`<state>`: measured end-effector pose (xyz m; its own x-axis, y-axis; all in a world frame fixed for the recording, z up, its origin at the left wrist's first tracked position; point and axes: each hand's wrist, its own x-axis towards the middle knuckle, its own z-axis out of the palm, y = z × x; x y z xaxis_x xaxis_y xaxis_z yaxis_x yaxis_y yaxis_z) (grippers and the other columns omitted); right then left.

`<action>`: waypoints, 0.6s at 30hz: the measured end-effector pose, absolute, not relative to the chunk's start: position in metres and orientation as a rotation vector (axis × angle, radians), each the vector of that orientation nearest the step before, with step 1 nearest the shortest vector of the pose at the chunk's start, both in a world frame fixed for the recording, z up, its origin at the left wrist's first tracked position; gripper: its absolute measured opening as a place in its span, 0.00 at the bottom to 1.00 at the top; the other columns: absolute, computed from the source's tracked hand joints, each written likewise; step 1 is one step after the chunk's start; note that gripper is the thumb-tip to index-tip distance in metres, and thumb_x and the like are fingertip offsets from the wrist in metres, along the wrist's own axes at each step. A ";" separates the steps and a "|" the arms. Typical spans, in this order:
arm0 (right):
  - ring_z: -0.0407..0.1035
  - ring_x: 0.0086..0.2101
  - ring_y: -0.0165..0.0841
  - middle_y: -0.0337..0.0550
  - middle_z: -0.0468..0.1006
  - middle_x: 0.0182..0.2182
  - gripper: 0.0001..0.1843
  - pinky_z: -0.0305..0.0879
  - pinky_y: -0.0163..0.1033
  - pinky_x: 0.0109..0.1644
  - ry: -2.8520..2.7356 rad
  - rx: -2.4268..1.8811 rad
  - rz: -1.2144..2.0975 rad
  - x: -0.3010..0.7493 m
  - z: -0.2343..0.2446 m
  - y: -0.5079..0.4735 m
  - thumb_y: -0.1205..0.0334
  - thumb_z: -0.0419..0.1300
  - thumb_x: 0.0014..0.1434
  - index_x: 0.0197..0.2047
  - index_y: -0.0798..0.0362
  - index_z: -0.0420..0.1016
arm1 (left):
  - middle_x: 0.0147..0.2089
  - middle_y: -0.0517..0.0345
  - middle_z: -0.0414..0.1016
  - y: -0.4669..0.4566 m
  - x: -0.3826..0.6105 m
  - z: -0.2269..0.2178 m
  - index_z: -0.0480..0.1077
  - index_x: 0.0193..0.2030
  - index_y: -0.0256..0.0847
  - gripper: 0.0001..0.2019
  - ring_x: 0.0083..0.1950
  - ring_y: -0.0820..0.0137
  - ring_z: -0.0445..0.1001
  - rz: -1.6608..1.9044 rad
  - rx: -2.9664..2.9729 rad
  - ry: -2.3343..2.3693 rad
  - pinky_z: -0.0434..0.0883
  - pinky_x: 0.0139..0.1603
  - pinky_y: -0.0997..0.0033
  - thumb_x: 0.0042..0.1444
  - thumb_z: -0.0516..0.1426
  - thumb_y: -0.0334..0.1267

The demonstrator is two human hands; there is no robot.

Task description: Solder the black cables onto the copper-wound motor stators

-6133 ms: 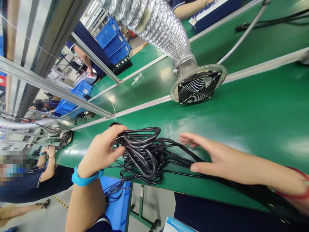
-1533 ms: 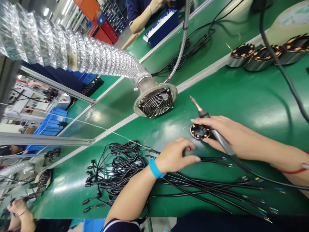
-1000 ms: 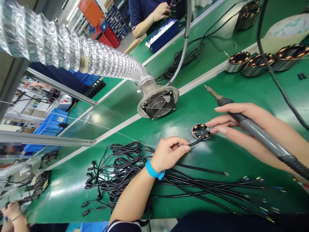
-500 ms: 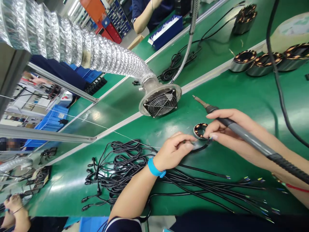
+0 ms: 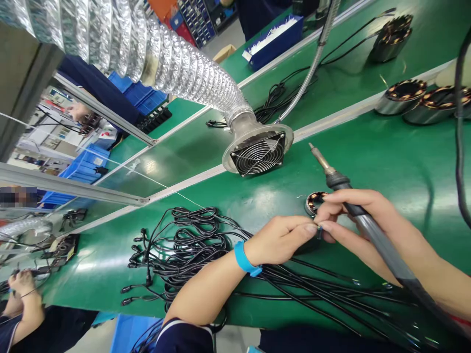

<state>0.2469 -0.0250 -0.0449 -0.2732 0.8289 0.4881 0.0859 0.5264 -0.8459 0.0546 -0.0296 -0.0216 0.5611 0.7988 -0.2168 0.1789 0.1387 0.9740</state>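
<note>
In my right hand (image 5: 353, 220) is a soldering iron (image 5: 382, 250), gripped across the fingers with its bare metal tip pointing up and left. The thumb and fingertips of that hand also pinch a black cable's end (image 5: 319, 231), where small coloured wires show. My left hand (image 5: 281, 239), with a blue band on its wrist, is closed, its thumb and forefinger meeting the right fingertips at these wires. Just behind the fingers lies a small ring-shaped stator (image 5: 312, 202) with copper windings, partly hidden by my right hand. Both hands hover over the green bench (image 5: 221, 191).
Coiled black cables (image 5: 191, 245) lie left, their stripped ends running right beneath my forearm. A fan extractor (image 5: 259, 153) on a silver duct hangs ahead. Larger stators (image 5: 403, 95) stand back right. A dark cord (image 5: 459, 122) hangs at right. Another person's hands (image 5: 24, 284) work far left.
My left hand has moved right, bringing its fingertips up against my right hand's. The right hand has shifted slightly down and now covers more of the stator. The camera view has shifted too.
</note>
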 end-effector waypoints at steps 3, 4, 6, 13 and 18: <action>0.77 0.29 0.30 0.34 0.79 0.35 0.14 0.78 0.34 0.35 -1.749 -0.797 0.739 0.242 -0.039 -0.025 0.61 0.59 0.73 0.58 0.39 0.67 | 0.27 0.64 0.65 -0.032 0.056 -0.020 0.64 0.33 0.41 0.32 0.27 0.75 0.63 0.542 1.064 0.874 0.63 0.34 0.70 0.55 0.60 0.72; 0.78 0.31 0.30 0.35 0.79 0.35 0.14 0.79 0.34 0.37 -1.775 -0.822 0.683 0.242 -0.039 -0.024 0.61 0.59 0.73 0.59 0.39 0.67 | 0.27 0.65 0.66 -0.032 0.057 -0.019 0.65 0.34 0.41 0.31 0.26 0.76 0.63 0.559 0.996 0.896 0.61 0.32 0.71 0.53 0.63 0.71; 0.80 0.34 0.31 0.36 0.81 0.37 0.14 0.79 0.32 0.39 -1.849 -0.883 0.595 0.245 -0.040 -0.022 0.59 0.58 0.74 0.60 0.41 0.67 | 0.26 0.67 0.66 -0.028 0.058 -0.018 0.66 0.33 0.40 0.25 0.26 0.78 0.60 0.620 0.941 1.013 0.59 0.31 0.73 0.53 0.68 0.60; 0.82 0.34 0.33 0.37 0.85 0.37 0.24 0.77 0.35 0.35 -2.041 -1.201 0.325 0.276 -0.047 -0.026 0.41 0.47 0.79 0.65 0.43 0.70 | 0.24 0.68 0.66 -0.004 0.060 -0.030 0.68 0.27 0.38 0.09 0.28 0.78 0.62 0.751 0.983 1.369 0.60 0.34 0.74 0.57 0.60 0.26; 0.79 0.28 0.36 0.40 0.81 0.30 0.23 0.73 0.40 0.29 -1.792 -1.399 0.388 0.291 -0.070 -0.051 0.36 0.53 0.75 0.53 0.43 0.78 | 0.25 0.67 0.68 0.001 0.056 -0.041 0.70 0.28 0.38 0.08 0.30 0.77 0.65 0.796 1.059 1.340 0.63 0.37 0.72 0.56 0.63 0.30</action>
